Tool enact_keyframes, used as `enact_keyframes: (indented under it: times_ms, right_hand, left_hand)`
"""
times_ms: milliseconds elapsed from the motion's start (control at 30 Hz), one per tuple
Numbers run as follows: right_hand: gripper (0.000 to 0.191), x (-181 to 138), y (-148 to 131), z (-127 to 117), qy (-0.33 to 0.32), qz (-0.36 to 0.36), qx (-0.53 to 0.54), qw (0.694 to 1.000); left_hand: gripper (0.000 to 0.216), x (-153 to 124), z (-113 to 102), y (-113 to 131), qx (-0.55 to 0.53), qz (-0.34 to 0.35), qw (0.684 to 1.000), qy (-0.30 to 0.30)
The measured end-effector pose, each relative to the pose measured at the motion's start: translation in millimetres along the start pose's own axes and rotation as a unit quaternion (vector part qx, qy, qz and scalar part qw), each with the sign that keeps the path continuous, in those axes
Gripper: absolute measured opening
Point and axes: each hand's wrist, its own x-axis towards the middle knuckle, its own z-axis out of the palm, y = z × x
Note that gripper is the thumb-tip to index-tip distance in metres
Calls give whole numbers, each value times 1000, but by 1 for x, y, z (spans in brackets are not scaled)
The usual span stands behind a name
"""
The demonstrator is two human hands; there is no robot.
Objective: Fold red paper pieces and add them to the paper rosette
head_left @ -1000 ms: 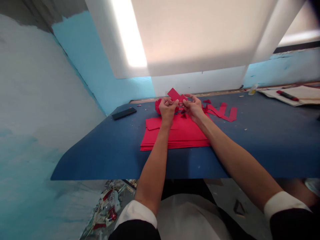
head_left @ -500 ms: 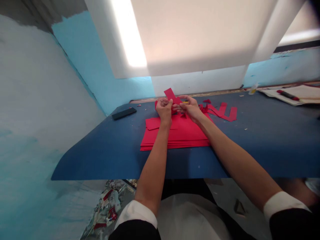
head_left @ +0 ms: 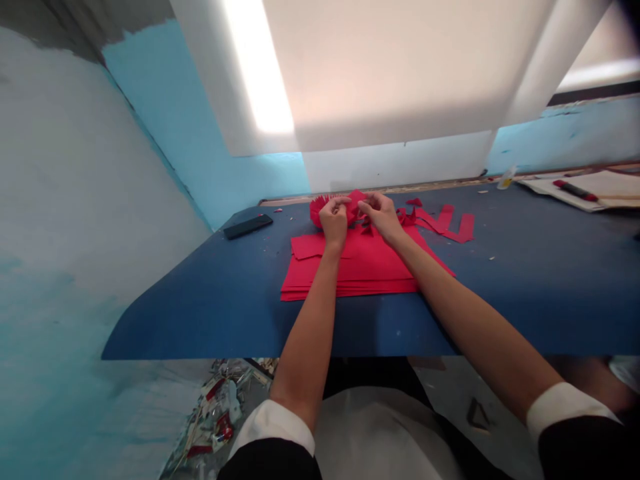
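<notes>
Between my hands is a small piece of red paper (head_left: 356,197), held up above the far edge of a stack of red paper sheets (head_left: 380,267). My left hand (head_left: 334,217) has its fingers closed on the left side of that piece. The fingers of my right hand (head_left: 379,212) are pinched at its right side. Just behind my left hand sits a spiky red folded-paper object (head_left: 320,208), partly hidden. A cut red paper piece (head_left: 306,247) lies on the stack's left part, and small folded red bits (head_left: 367,230) lie by my right wrist.
Red paper strips (head_left: 453,225) lie right of the stack on the blue tabletop (head_left: 200,300). A black phone-like object (head_left: 249,227) rests at left. Far right are a small glue bottle (head_left: 507,177) and a marker (head_left: 575,190) on papers. Litter (head_left: 220,413) covers the floor below.
The red piece, which stuck up to the upper left before, is now lower and folded or turned between my fingers. My left hand has shifted slightly right, uncovering more of the spiky object.
</notes>
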Motion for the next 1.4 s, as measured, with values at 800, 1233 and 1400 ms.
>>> enact_keyframes:
  times_ms: [800, 1233, 1400]
  right_hand:
    - [7, -4, -6, 0, 99, -113, -86, 985]
    - [9, -10, -19, 0, 51, -121, -87, 988]
    - [13, -10, -17, -3, 37, -148, -98, 983]
  left_hand:
    - [11, 6, -5, -21, -50, -93, 992, -64]
    - [20, 5, -5, -19, -94, -126, 985, -65]
    - [17, 5, -6, -21, -107, -109, 985, -79]
